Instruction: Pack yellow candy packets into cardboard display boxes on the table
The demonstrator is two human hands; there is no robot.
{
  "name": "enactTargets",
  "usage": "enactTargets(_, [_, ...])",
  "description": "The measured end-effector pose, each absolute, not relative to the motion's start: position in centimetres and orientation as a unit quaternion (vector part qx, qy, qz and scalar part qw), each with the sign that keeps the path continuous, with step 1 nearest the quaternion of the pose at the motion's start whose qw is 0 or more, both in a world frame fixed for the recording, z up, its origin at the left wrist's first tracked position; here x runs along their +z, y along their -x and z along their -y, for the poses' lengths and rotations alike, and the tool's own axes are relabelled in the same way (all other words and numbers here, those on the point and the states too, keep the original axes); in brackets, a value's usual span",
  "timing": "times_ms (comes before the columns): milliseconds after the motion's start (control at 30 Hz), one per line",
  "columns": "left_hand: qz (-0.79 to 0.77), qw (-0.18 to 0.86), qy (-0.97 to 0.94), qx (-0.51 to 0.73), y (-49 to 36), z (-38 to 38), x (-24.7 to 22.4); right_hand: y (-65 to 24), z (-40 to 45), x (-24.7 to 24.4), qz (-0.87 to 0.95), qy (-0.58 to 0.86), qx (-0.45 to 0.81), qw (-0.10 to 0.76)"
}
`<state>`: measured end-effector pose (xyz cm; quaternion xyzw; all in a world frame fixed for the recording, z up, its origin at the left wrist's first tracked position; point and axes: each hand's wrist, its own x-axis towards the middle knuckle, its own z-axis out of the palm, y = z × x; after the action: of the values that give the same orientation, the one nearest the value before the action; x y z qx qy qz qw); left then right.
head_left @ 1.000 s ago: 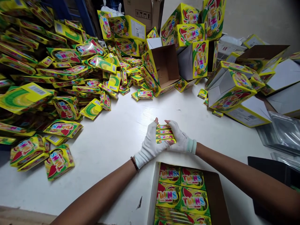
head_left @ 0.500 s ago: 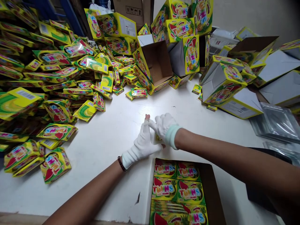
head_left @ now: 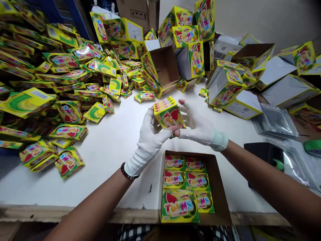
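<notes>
Btwn knit-gloved hands point(head_left: 150, 138), glossy rect. packs point(head_left: 170, 113)

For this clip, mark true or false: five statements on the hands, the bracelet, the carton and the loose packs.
1. The left hand grips a stack of packs. True.
2. The beaded bracelet is on the right wrist. False: it is on the left.
3. The open carton near the table edge contains packs. True.
4. The right hand wears a white glove. True.
5. The big heap of loose packs lies to the right. False: it lies to the left.
</notes>
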<state>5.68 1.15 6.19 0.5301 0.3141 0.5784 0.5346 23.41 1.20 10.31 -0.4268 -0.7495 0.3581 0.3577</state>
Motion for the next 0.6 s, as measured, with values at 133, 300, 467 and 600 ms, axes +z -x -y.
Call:
enactTargets(133, [-0.28, 0.603, -0.531, 0.525, -6.1, 2.6, 8.2, -23.4, 3.2, 10.5, 0.659, 0.41, 0.484, 0.403])
enactTargets(300, [-0.355, 0.608, -0.568, 0.426, -3.4, 6.3, 6.7, -26.6, 7.5, 10.0, 0.553, 0.418, 0.654, 0.302])
enactTargets(467, [-0.472, 0.541, -0.555, 0.421, -2.0, 9.8, 3.3, -27.3, 8.5, 6.9, 0.493, 0.472, 0.723, 0.105])
enactTargets(600, [-0.494, 0.567, -0.535, 0.385, -3.3, 12.9, 1.3, -25.4, 7.5, 6.3, 0.561, 0.454, 0.693, 0.001])
